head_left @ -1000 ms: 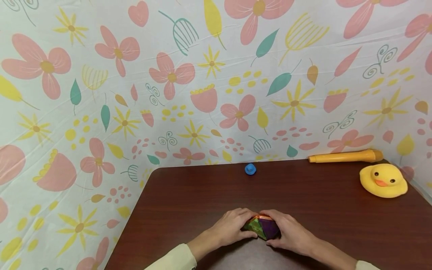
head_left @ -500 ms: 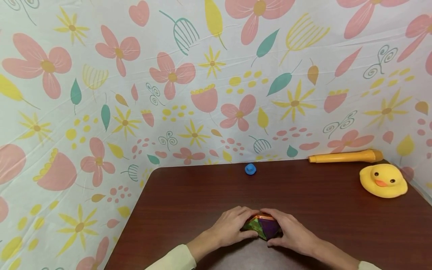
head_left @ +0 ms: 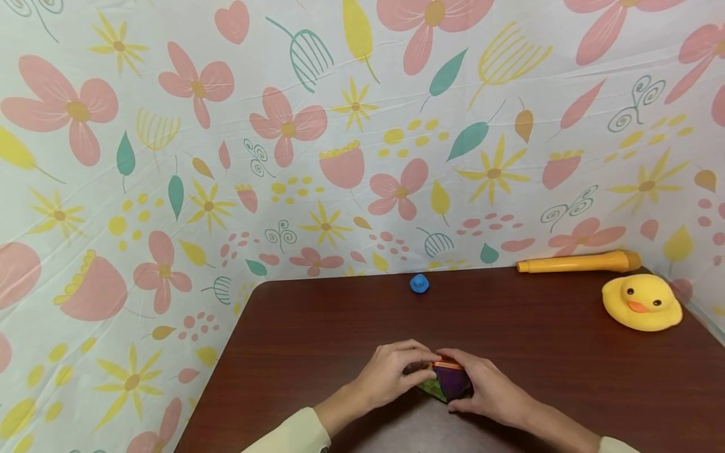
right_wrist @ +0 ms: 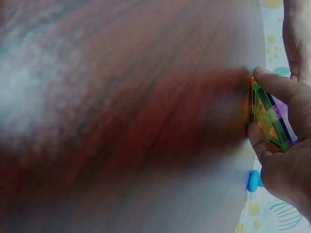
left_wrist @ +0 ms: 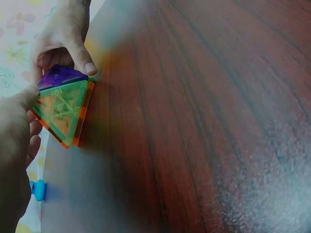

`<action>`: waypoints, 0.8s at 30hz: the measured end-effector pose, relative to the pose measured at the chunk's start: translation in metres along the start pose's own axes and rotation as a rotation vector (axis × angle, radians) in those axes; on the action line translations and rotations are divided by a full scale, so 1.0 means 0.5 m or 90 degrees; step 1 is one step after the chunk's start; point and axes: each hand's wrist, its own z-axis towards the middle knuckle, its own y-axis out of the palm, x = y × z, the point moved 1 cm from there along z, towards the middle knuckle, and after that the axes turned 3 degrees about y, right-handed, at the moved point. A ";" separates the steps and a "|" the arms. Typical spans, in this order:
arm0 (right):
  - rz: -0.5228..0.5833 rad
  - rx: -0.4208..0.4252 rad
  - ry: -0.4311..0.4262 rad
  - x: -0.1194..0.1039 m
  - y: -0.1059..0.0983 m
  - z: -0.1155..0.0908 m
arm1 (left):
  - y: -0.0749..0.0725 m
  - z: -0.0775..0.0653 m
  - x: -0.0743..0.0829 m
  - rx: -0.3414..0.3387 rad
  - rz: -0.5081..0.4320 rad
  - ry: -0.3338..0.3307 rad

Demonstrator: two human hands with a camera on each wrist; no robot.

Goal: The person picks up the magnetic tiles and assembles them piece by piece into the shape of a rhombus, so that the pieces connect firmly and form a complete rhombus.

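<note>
Between the two hands in the head view sits a small block of translucent magnetic tiles, with a green tile (head_left: pixel 433 388), a purple tile (head_left: pixel 453 382) and an orange edge (head_left: pixel 447 364) on top. My right hand (head_left: pixel 491 389) grips its right side, thumb low and fingers over the top. From the left, my left hand (head_left: pixel 389 374) pinches near the upper left corner, thumb over the green face. The left wrist view shows the triangular green tile (left_wrist: pixel 62 109) framed by orange, with the right thumb beside the purple part. In the right wrist view, fingers and thumb straddle the green tile (right_wrist: pixel 268 121).
A small blue duck (head_left: pixel 419 284) stands near the table's back edge. At the back right lie a yellow toy microphone (head_left: pixel 578 262) and a larger yellow duck (head_left: pixel 642 303). A flower-patterned cloth (head_left: pixel 340 157) hangs behind the dark wooden table (head_left: pixel 317 321).
My left hand has shifted its fingers and thumb up and over the tile block, thumb now higher on the green tile. My right hand stays nearly still.
</note>
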 end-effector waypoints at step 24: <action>-0.019 -0.004 -0.014 -0.004 0.003 0.002 | 0.000 0.003 0.007 0.001 -0.064 -0.058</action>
